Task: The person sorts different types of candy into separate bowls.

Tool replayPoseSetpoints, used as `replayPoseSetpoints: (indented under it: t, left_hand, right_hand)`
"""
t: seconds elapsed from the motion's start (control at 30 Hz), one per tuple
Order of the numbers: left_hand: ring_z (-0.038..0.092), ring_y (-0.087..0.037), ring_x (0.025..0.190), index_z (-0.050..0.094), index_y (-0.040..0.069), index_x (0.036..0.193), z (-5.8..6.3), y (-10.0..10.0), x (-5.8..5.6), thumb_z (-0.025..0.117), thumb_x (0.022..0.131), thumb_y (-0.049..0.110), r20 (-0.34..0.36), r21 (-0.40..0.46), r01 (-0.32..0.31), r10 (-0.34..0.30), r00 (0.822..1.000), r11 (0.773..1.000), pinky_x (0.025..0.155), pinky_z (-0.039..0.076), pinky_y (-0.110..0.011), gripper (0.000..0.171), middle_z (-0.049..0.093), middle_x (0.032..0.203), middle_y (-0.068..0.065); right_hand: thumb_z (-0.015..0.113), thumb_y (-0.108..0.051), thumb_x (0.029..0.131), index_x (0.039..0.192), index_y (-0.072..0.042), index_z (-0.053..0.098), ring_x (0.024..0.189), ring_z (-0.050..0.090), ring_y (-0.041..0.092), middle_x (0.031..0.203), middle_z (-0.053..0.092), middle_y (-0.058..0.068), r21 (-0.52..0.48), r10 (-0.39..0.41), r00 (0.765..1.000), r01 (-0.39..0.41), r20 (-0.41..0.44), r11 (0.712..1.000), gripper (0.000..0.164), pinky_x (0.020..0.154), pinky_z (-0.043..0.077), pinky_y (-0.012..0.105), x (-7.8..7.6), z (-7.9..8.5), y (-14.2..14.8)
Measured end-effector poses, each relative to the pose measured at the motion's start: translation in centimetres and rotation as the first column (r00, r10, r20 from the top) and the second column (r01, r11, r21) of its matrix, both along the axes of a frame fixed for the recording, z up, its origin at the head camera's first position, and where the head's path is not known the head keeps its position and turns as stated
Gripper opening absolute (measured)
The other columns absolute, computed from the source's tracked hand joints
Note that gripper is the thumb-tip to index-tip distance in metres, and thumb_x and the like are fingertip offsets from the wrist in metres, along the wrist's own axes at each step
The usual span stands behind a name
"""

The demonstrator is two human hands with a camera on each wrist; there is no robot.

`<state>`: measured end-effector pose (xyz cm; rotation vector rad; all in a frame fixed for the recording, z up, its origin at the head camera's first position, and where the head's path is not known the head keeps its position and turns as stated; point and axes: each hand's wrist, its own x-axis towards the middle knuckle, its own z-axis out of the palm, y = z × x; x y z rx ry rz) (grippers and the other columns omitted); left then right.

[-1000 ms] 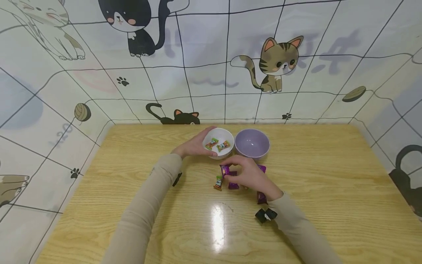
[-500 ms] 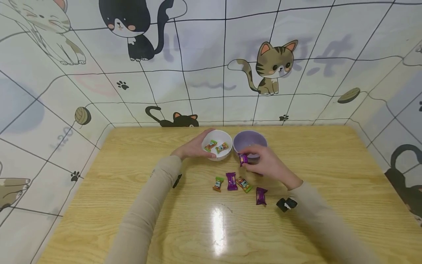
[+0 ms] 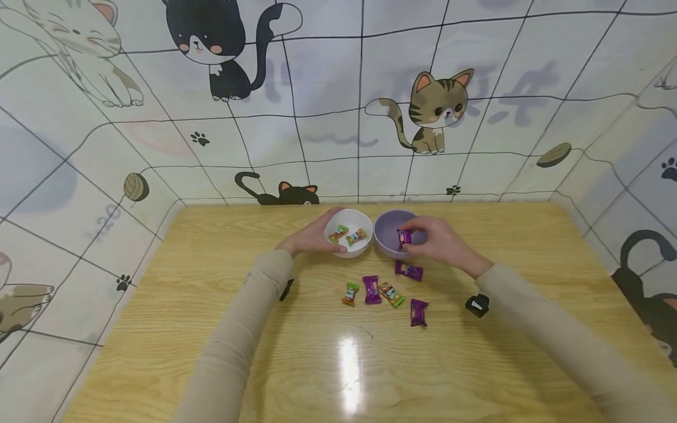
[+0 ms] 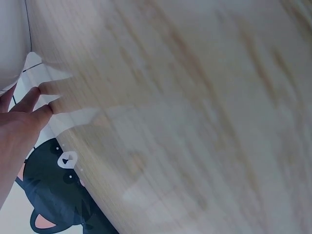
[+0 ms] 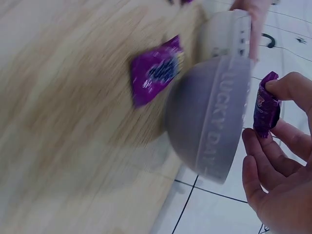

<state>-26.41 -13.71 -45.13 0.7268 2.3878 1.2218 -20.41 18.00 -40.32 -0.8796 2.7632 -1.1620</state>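
Note:
My left hand [image 3: 313, 236] holds the left side of a white bowl [image 3: 362, 251], its thumb along the front. Two small green-and-orange wrapped candies [image 3: 338, 234] lie inside that bowl. Over the purple bowl [image 3: 385, 235], my right hand [image 3: 443, 242] pinches a purple-wrapped candy [image 5: 265, 108] between thumb and fingers. The right wrist view shows this candy just above the rim. Purple-wrapped candies [image 3: 372, 289] and green-and-orange ones [image 3: 391, 295] lie on the table in front of the bowls, one purple candy [image 5: 155, 73] close by the purple bowl.
The wooden table [image 3: 222, 235] meets a white backdrop [image 3: 338, 76] printed with cartoon cats at its back edge. The two bowls stand side by side near that edge. Light glares off the table's front [image 3: 349, 376].
My right hand has picked up a purple-wrapped candy from the table and carried it right and back, over the purple bowl. My left hand has stayed at the white bowl.

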Motion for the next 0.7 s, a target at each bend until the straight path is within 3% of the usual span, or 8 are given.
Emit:
replayPoseSetpoints:
  t: [0.17,0.47,0.7]
  left_hand:
    - [0.042,-0.031,0.125,0.015,0.011,0.154,-0.1,0.1,0.0,0.084,0.075,0.016,0.003,0.003,0.010,-0.010,1.000,1.000,0.106,0.032,-0.045,0.105,0.038,0.143,-0.018]
    - [0.042,-0.030,0.124,0.014,0.008,0.154,0.0,0.1,-0.1,0.084,0.075,0.027,-0.040,0.006,0.021,-0.021,0.999,1.000,0.105,0.033,-0.044,0.107,0.039,0.141,-0.019]
    - [0.039,-0.034,0.128,0.013,0.011,0.155,0.3,0.2,0.0,0.083,0.077,0.018,0.005,0.005,0.006,-0.006,1.000,1.000,0.107,0.029,-0.048,0.105,0.036,0.145,-0.019]
  right_hand:
    - [0.077,0.000,0.076,0.110,0.008,0.066,0.098,0.061,0.036,0.108,0.065,0.022,0.037,0.034,0.999,-0.033,-0.028,0.999,0.037,0.085,0.050,0.049,-0.8,-0.2,0.5]
    - [0.077,-0.003,0.077,0.110,0.007,0.067,0.099,0.061,0.036,0.108,0.065,0.022,0.106,0.029,0.998,-0.024,-0.047,0.994,0.036,0.085,0.049,0.049,-2.0,-0.6,0.7]
    - [0.077,-0.008,0.079,0.112,0.005,0.067,0.104,0.058,0.038,0.112,0.065,0.023,0.098,0.000,0.999,0.005,-0.051,0.995,0.037,0.089,0.046,0.050,-2.6,-1.2,0.4]
